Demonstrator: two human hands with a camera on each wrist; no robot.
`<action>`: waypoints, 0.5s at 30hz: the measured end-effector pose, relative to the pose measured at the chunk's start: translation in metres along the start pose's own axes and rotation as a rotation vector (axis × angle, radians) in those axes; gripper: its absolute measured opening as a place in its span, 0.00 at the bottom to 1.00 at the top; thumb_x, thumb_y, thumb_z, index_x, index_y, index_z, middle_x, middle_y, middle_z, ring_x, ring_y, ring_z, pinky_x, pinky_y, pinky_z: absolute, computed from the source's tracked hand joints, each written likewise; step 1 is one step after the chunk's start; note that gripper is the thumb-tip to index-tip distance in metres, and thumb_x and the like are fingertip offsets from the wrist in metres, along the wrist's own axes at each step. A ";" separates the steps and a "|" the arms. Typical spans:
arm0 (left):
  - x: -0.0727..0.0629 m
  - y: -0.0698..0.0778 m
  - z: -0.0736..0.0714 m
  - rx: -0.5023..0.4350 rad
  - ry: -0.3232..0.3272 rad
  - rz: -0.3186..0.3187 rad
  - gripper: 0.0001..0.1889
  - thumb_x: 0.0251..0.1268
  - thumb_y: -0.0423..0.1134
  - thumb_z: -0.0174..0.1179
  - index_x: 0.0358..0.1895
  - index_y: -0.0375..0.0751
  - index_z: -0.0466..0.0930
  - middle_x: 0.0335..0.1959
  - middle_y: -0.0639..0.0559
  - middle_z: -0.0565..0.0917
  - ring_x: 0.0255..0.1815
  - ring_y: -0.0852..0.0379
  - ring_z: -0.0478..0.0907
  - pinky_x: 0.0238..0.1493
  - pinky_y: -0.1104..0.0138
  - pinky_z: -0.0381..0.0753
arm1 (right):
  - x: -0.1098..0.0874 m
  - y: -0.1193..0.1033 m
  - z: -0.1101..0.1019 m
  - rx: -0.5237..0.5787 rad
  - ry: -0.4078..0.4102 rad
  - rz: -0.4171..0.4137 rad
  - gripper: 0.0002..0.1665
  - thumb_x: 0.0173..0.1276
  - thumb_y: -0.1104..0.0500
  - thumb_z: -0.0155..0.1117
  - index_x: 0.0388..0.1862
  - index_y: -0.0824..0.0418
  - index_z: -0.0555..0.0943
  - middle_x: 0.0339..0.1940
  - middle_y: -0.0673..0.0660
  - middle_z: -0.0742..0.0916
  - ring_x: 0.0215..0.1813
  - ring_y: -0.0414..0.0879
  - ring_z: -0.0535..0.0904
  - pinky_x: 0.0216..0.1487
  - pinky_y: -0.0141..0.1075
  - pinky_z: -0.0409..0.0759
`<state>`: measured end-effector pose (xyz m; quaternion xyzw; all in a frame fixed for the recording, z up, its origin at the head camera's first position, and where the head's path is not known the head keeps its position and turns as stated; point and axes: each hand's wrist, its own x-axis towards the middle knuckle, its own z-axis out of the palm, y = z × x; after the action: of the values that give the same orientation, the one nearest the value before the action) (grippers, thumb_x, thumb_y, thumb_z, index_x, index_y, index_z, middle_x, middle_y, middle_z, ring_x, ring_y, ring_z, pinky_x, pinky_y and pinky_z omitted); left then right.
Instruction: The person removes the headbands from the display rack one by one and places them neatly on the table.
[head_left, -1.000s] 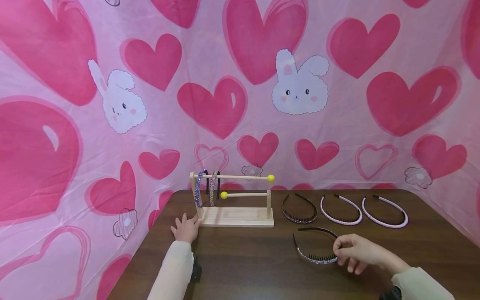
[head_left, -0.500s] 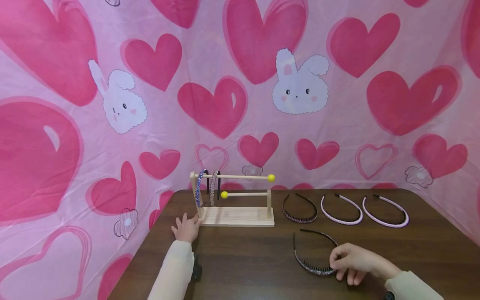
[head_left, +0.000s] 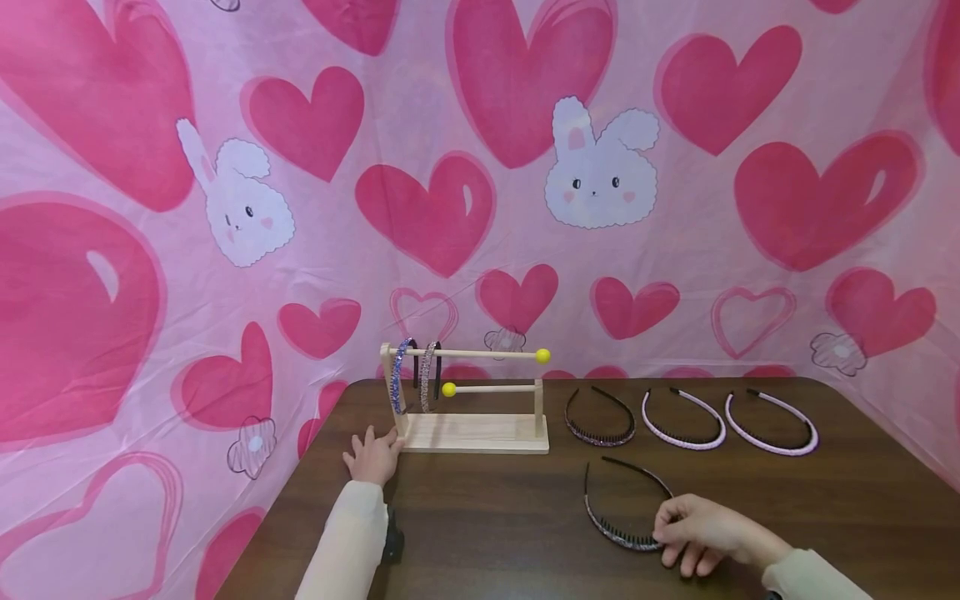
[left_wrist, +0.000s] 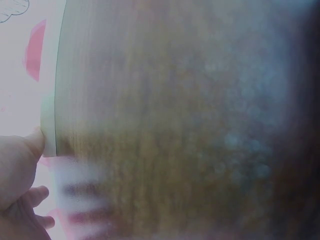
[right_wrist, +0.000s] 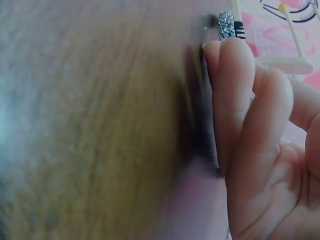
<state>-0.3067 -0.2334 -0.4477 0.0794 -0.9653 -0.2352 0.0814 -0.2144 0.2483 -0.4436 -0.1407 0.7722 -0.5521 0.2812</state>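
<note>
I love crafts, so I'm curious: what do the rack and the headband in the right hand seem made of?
Rack: probably wood, matte, by its pale, unpainted tan look. Headband: likely black plastic, by its comb teeth; its glittering outside could be sequins or beads, too small to tell.

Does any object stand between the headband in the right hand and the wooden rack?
No, nothing visible in the head view. Between the held headband and the wooden rack, only tabletop shows. The left hand is at the rack's left end, outside that line.
</note>
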 end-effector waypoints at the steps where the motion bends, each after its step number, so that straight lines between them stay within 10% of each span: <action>1: 0.000 0.000 0.000 0.002 -0.001 0.000 0.22 0.69 0.44 0.49 0.61 0.37 0.70 0.65 0.25 0.55 0.64 0.23 0.43 0.57 0.32 0.40 | 0.000 0.000 0.001 -0.001 0.004 0.001 0.07 0.66 0.59 0.57 0.33 0.63 0.74 0.24 0.59 0.84 0.18 0.38 0.79 0.14 0.23 0.70; 15: -0.001 0.000 0.000 0.007 -0.002 0.003 0.22 0.69 0.45 0.49 0.62 0.38 0.70 0.65 0.26 0.56 0.64 0.23 0.44 0.57 0.32 0.41 | -0.002 -0.003 0.005 -0.009 0.005 -0.002 0.07 0.66 0.59 0.57 0.32 0.62 0.74 0.22 0.61 0.84 0.15 0.37 0.78 0.12 0.20 0.67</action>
<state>-0.3059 -0.2332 -0.4477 0.0779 -0.9663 -0.2315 0.0807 -0.2103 0.2446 -0.4413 -0.1414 0.7752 -0.5495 0.2778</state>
